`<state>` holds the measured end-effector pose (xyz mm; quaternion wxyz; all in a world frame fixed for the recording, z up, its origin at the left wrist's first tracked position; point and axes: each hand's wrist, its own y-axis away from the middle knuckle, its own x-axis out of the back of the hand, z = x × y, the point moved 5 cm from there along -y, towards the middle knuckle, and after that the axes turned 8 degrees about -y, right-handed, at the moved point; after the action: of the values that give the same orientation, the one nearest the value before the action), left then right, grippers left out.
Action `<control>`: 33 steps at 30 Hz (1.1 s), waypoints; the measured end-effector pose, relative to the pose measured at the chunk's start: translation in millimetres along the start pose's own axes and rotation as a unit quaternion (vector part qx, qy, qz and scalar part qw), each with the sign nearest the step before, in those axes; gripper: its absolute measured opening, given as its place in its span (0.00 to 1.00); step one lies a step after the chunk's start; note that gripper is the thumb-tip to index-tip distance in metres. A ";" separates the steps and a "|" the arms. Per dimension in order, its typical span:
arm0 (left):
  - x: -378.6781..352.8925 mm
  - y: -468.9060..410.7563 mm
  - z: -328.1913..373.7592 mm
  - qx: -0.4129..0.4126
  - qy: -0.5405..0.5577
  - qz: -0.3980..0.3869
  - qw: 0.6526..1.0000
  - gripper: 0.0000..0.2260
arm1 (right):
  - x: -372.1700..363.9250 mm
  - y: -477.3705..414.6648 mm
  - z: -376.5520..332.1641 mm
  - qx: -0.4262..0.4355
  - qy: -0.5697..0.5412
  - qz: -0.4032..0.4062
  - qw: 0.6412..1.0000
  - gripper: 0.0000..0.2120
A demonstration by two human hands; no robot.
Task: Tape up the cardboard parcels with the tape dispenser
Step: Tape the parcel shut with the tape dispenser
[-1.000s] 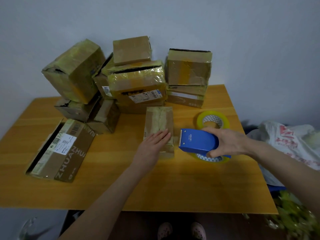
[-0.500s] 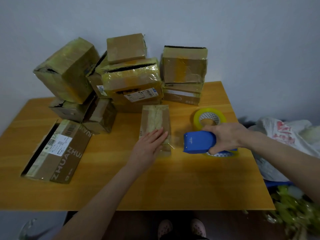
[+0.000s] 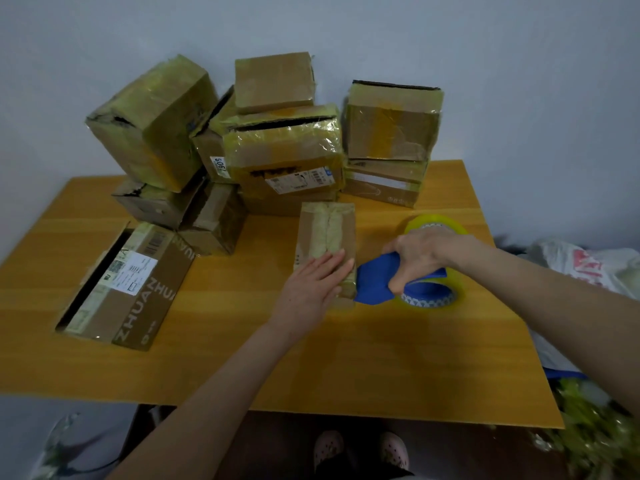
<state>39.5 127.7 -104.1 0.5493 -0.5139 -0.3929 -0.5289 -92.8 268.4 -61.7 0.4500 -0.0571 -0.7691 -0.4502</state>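
Two hands: both are over the wooden surface (image 3: 346, 358), right of its middle.
Left hand (image 3: 311, 289): it lies flat with straight fingers on the near end of the small parcel (image 3: 327, 230), pressing down on its top.
Right hand (image 3: 422, 254): its fingers are curled round the tape dispenser (image 3: 375, 284), gripping it from above.
Tape dispenser: blue, tilted, with its nose pointing left. It is at the small parcel's near right corner, just beside the left fingertips; whether it touches the cardboard cannot be told. Its roll of yellowish tape (image 3: 433, 299) sits low against the surface.
Small parcel: long and narrow, it lies flat and runs away from the person. A wide pale strip of tape runs along its top.
Spare tape roll (image 3: 436, 221): yellow, it lies behind the right hand and is partly hidden by it.
Stacked parcels (image 3: 284, 150): several taped cardboard boxes are piled against the wall at the far edge, some tilted.
Flat box (image 3: 131, 282): at the left, printed ZHUAN, with a white label on top.
Plastic bag (image 3: 581, 268): white with red print, beyond the right edge.
Shoes (image 3: 360, 448): a pale pair on the floor below the near edge.
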 end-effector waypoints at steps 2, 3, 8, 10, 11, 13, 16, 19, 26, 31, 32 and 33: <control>-0.9 0.0 -0.1 0.000 -0.005 -0.006 1.000 0.21 | 4.2 1.2 -4.8 -0.019 0.008 -0.012 1.000 0.22; -0.6 0.3 0.5 0.002 -0.005 -0.006 1.000 0.21 | 4.9 1.6 -7.3 -0.031 0.017 -0.015 0.999 0.23; 1.8 4.6 3.1 0.006 0.001 -0.002 1.000 0.20 | -4.4 1.1 -10.6 -0.069 0.064 0.044 0.995 0.25; 7.3 4.8 4.1 0.029 0.036 0.016 0.999 0.19 | -5.3 7.3 4.3 -0.085 -0.019 0.054 0.995 0.24; 10.2 3.8 5.8 0.047 0.054 0.028 0.997 0.18 | -4.7 12.9 14.4 -0.093 -0.066 0.057 0.992 0.23; 13.9 -0.3 11.0 0.098 0.075 0.048 0.991 0.17 | -2.9 23.2 34.0 -0.104 -0.170 0.076 0.977 0.23; 13.3 -9.7 22.3 0.140 0.001 0.040 0.989 0.17 | -9.7 32.1 51.0 -0.089 -0.367 0.140 0.915 0.19; 10.4 -12.5 27.8 0.144 -0.070 0.034 0.987 0.15 | -35.8 34.1 59.3 -0.092 -0.531 0.161 0.827 0.18; 8.8 -16.7 32.7 0.157 -0.099 0.025 0.982 0.13 | -103.0 34.9 64.9 -0.122 -0.718 0.143 0.671 0.21; 4.2 -15.3 31.1 0.120 -0.133 -0.032 0.983 0.30 | -114.6 32.5 67.1 -0.118 -0.741 0.145 0.645 0.25; 9.1 -14.4 31.0 0.105 -0.115 -0.031 0.987 0.33 | -114.3 32.4 68.4 -0.114 -0.742 0.147 0.644 0.25; 16.9 -12.4 30.4 0.093 -0.076 -0.011 0.993 0.32 | -114.3 32.0 70.4 -0.113 -0.740 0.148 0.646 0.25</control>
<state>32.9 155.6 -80.8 0.5574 -0.4953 -0.4867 -0.4551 -54.8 375.9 -139.6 -0.2180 -0.5348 -0.7709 -0.2687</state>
